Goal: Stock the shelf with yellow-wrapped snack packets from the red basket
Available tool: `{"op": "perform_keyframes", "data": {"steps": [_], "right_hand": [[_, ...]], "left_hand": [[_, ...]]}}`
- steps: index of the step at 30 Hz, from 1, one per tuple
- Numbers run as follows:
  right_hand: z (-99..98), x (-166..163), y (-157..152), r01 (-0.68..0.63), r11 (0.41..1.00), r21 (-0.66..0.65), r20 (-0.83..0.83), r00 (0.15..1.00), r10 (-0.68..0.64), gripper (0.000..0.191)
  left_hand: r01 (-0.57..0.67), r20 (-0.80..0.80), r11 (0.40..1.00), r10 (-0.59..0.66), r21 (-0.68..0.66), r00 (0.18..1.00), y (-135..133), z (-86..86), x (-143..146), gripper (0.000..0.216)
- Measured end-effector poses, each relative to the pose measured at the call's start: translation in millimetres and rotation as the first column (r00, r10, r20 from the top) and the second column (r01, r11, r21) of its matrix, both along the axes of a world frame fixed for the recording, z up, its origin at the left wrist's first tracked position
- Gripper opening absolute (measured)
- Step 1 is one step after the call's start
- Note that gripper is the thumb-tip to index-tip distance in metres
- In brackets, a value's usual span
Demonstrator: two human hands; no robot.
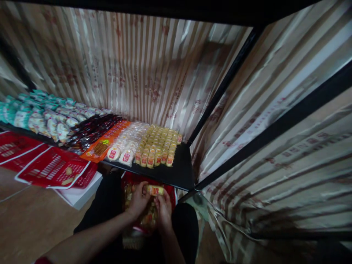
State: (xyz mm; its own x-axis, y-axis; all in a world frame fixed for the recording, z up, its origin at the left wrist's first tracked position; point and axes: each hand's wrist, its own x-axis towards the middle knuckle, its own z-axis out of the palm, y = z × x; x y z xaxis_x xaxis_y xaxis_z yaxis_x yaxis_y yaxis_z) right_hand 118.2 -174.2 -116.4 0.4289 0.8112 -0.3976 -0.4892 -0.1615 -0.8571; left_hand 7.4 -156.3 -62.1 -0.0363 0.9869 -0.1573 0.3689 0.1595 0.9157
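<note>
Over my lap, my left hand (pixel 139 200) and my right hand (pixel 164 208) are close together at a small yellow wrapped snack (pixel 155 190) with a red label. My left fingers close on its left end. The right fingers press against its lower right side. Below the hands, an open red bag (pixel 129 179) between my legs holds many similar yellow wrapped pieces, partly hidden by my hands. Just beyond, rows of the same yellow snacks (pixel 157 146) stand on the right part of a black shelf (pixel 181 172).
Left of the yellow rows lie white round packets (pixel 127 156), an orange packet (pixel 104 143), dark wrapped packets (pixel 92 128) and green-and-white packets (pixel 35 112). Red bags (pixel 55 167) hang or lie below the shelf's left part. Black frame bars (pixel 225 84) and a striped curtain (pixel 137 66) enclose the shelf.
</note>
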Motion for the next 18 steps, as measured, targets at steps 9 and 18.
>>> {"op": "perform_keyframes", "data": {"steps": [9,18], "right_hand": [[31.9,39.8,9.0,-0.191,0.979,0.069,0.752,0.655,0.075,0.049],[70.5,83.9,67.1,-0.105,0.987,0.125,0.848,0.528,-0.051,0.048]], "left_hand": [[0.301,-0.107,0.912,-0.282,0.278,0.953,31.9,35.0,16.1,0.042],[0.429,-0.229,0.819,-0.367,0.382,0.902,99.9,76.6,73.6,0.05]]}}
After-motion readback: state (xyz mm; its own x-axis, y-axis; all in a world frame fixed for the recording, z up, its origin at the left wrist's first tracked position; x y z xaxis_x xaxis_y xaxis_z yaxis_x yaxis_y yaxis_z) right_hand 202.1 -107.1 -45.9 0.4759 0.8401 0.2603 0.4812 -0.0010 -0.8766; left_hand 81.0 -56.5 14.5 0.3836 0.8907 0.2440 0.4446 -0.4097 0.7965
